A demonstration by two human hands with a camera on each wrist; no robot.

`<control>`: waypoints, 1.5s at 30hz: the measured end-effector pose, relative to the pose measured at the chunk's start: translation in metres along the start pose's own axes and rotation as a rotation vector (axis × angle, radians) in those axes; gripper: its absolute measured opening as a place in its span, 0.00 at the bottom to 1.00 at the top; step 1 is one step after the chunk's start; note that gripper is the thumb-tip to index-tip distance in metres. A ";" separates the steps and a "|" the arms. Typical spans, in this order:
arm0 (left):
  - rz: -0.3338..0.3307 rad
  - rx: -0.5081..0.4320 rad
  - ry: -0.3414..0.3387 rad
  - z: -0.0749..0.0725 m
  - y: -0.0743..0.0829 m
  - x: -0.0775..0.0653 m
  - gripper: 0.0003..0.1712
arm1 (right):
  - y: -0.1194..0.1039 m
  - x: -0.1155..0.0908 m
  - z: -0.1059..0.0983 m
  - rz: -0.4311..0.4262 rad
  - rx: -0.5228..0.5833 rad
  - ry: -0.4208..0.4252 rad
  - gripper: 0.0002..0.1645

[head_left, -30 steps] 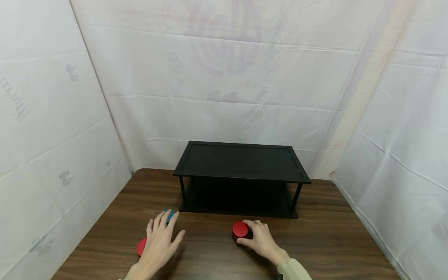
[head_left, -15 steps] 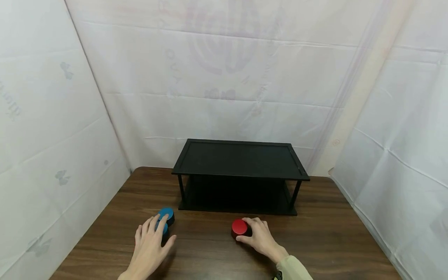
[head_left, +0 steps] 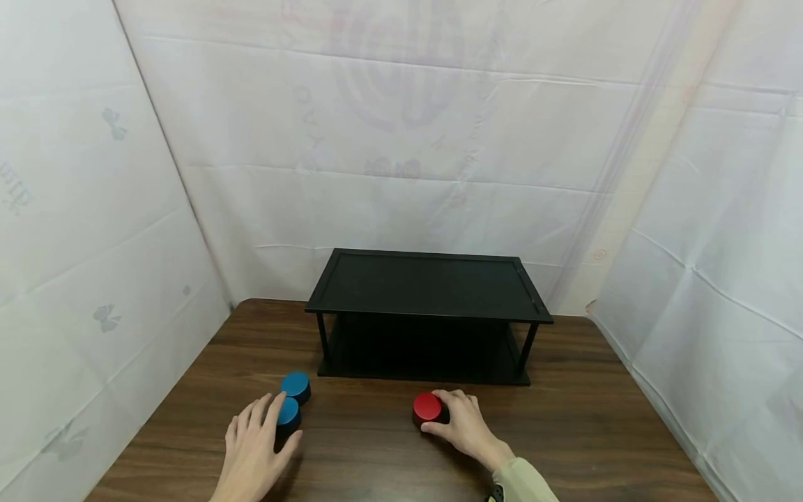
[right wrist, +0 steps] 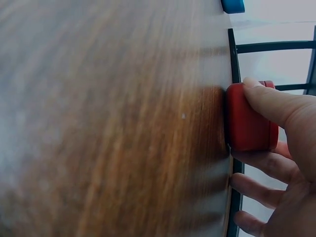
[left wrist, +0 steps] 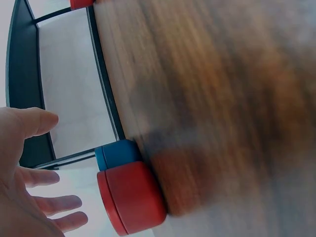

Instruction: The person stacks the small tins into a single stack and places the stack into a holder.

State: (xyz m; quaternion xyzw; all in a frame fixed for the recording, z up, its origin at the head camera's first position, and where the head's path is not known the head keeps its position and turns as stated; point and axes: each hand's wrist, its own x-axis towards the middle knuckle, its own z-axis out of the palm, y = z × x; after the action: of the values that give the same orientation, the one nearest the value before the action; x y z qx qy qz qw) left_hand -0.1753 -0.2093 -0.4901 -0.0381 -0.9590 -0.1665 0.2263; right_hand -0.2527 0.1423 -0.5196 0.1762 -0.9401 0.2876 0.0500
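On the right, my right hand (head_left: pixel 467 429) holds a small red round lidded container (head_left: pixel 427 406) on the table; in the right wrist view the thumb lies on one side of this container (right wrist: pixel 252 118) and a finger on the other. My left hand (head_left: pixel 251 446) hovers with fingers spread at the left. Just past its fingertips stand two blue round lidded containers, a farther one (head_left: pixel 295 385) and a nearer one (head_left: pixel 288 413) partly covered by a finger. The left wrist view shows another red container (left wrist: pixel 133 197) beside a blue one (left wrist: pixel 118 154); the hand hides this red one from the head view.
A black two-tier rack (head_left: pixel 426 286) stands at the back middle of the brown wooden table (head_left: pixel 364 446), beyond both hands. White sheets (head_left: pixel 401 139) hang behind the table and along both sides.
My left hand has moved left and toward me, uncovering the blue containers and covering the left red one in the head view. My right hand stays on its red container.
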 end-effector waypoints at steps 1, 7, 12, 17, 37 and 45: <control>-0.005 0.002 -0.001 0.000 -0.001 -0.001 0.39 | 0.000 0.000 0.000 0.000 -0.001 0.001 0.39; -0.017 0.023 0.015 0.001 -0.006 -0.009 0.40 | -0.001 -0.001 0.000 -0.001 -0.007 0.005 0.38; -0.023 0.027 0.015 0.002 -0.011 -0.012 0.41 | -0.001 0.000 0.000 -0.002 -0.001 0.004 0.38; -0.024 0.026 -0.007 0.001 -0.014 -0.013 0.43 | -0.001 0.001 -0.001 -0.002 0.014 0.006 0.38; -0.173 0.044 -0.309 -0.009 -0.022 -0.008 0.56 | -0.002 -0.001 -0.002 0.018 0.016 -0.007 0.39; -0.192 0.031 -0.338 -0.007 -0.026 -0.006 0.57 | 0.001 0.000 0.000 -0.016 -0.001 0.012 0.38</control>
State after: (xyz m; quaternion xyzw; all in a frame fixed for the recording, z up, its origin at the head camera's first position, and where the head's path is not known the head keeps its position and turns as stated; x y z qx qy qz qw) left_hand -0.1707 -0.2360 -0.4945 0.0297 -0.9850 -0.1636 0.0458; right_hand -0.2528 0.1429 -0.5200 0.1821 -0.9384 0.2879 0.0581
